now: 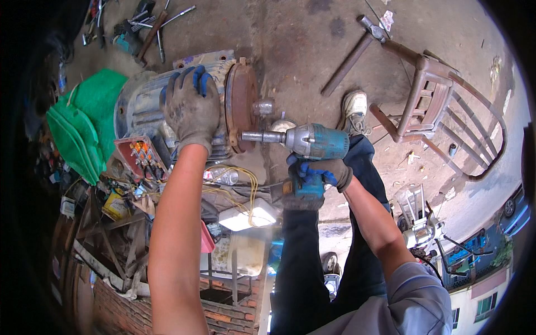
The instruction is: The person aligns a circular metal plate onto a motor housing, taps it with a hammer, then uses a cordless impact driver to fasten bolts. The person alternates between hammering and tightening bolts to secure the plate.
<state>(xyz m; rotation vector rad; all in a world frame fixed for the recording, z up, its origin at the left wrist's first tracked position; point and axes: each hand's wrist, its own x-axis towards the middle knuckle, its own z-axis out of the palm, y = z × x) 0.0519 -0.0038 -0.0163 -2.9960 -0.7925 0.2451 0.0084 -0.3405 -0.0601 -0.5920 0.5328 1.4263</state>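
A large ribbed electric motor [142,106] lies on its side on the ground, with a rusty round end cover [242,92] and a short shaft [264,106] at its right end. My left hand [192,109], in a grey and blue work glove, rests on top of the finned housing with its fingers laid over it. In my gloved right hand [326,169] is a teal cordless impact wrench [318,140], gripped by the handle. Its long socket [262,136] points left, with the tip at the lower edge of the end cover.
A hammer [349,61] lies at the upper right beside a tipped brown chair [430,100]. Wrenches and another power tool [127,40] are at the upper left. Green sheeting [89,117], a red box of small tools [142,156] and looped yellow wire [254,190] surround the motor.
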